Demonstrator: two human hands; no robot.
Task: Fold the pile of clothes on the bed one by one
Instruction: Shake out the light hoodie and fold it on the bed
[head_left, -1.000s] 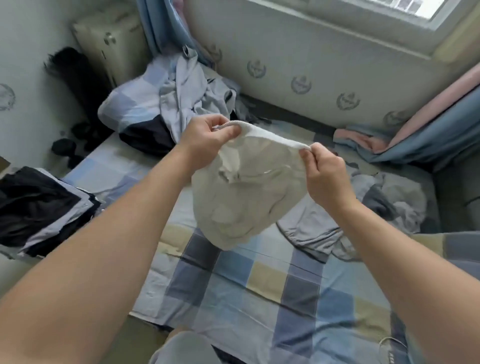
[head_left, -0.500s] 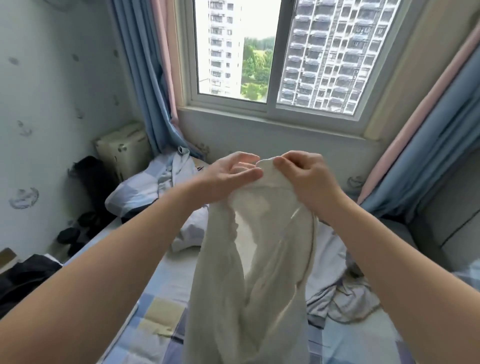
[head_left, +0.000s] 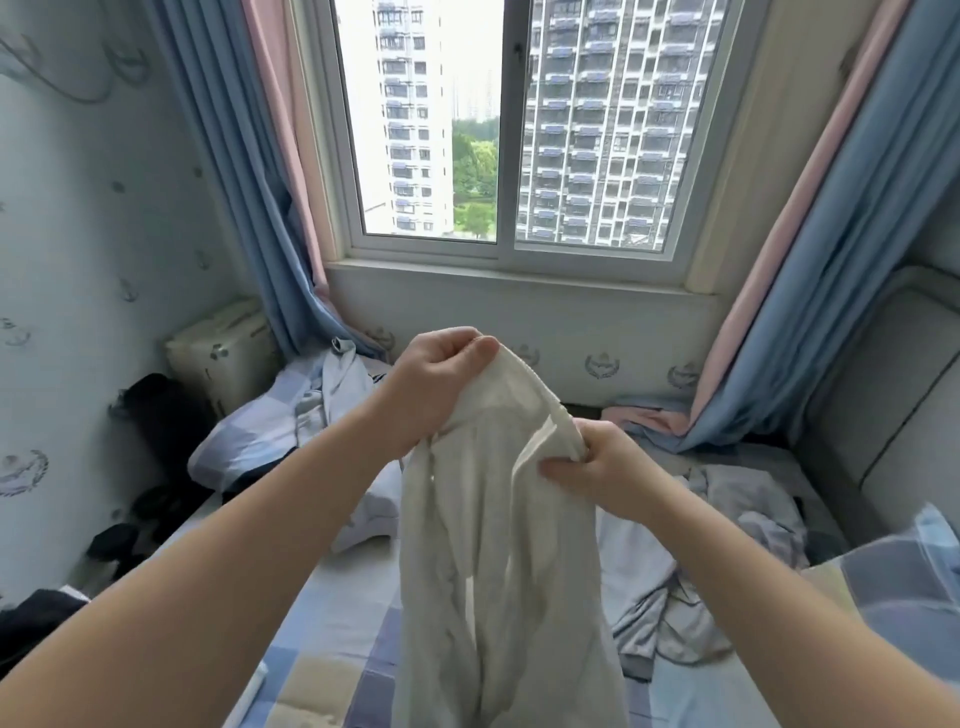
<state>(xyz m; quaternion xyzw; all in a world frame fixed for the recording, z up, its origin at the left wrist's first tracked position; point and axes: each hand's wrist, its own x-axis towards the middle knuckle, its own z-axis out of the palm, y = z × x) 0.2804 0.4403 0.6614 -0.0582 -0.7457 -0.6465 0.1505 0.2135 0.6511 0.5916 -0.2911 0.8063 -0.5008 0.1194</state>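
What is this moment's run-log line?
left hand grips cream garment | right hand pinches its edge | garment hangs over bed | unfolded

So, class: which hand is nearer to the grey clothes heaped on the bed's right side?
Right. The right hand grips the white garment just above and left of the grey clothes; the left hand holds the garment's top edge higher, on its other side.

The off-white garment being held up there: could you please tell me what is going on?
A person holds the off-white garment up over the bed. The left hand grips its ribbed edge high up; the right hand pinches the same edge lower down. The rest hangs unfolded. Crumpled grey clothes lie on the bed beyond.
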